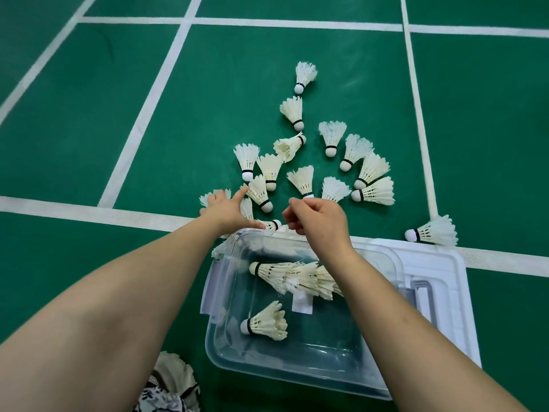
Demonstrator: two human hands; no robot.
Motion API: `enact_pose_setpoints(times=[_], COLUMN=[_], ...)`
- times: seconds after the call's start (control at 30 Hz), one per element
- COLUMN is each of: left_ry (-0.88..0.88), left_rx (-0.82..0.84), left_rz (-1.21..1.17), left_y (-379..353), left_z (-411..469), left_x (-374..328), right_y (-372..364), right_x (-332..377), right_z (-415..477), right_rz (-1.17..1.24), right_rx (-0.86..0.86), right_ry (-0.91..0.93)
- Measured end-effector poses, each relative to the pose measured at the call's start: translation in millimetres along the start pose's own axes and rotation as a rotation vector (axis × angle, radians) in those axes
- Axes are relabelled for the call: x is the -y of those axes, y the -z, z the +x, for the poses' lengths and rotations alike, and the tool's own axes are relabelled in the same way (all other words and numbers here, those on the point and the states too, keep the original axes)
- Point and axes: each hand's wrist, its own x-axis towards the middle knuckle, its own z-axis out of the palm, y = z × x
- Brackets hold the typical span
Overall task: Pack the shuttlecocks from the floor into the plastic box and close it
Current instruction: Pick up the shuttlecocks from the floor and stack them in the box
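Nearest us, a scrap of black-and-white patterned cloth [166,394] edges into view beside a clear, rectangular plastic box [312,379] standing open on the green court floor [89,144]. Inside lie a lone white feather shuttlecock [266,322] toward the near end and a nested bunch [297,278] farther in. A small white sticker [301,303] on the box shows no writing we can read. The white plastic lid [445,281] lies flat just beside the box on the right. We judge it was set there to keep the mouth free for loading.

Both bare arms stretch over the box's far rim. The left hand [225,209] is spread, its fingers straight and resting on shuttlecocks at the white court line [89,209], gripping none that we can see. The right hand [319,223] hangs with its fingers curled inward, just short of a cork. We cannot tell whether they hold anything.

Beyond the hands, the scattered pile of loose shuttlecocks [303,179] fans out across the floor, its near edge close to the box for short reaches. One stray shuttlecock [433,233] lies at the lid's far corner. Black bands ring the corks, but no brand is legible. We judge the packing barely begun.
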Motion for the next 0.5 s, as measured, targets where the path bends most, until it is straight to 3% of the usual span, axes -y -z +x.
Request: enact_pose_setpoints(times=[0.23,0.4,0.5], left_ry=[-0.175,-0.303,-0.326], left_rx=[-0.107,0.071,0.019], left_rz=[0.205,0.052,0.048], left_y=[2,1,-1], left_z=[2,3,1], left_x=[5,14,12], right_y=[-7,-7,-7], right_x=[-4,-7,-7], right_z=[2,1,2], right_rz=[0.002,0.022,0.033], right_rx=[0.008,0.008,0.002], right_ry=[-0.001,-0.021,-0.039])
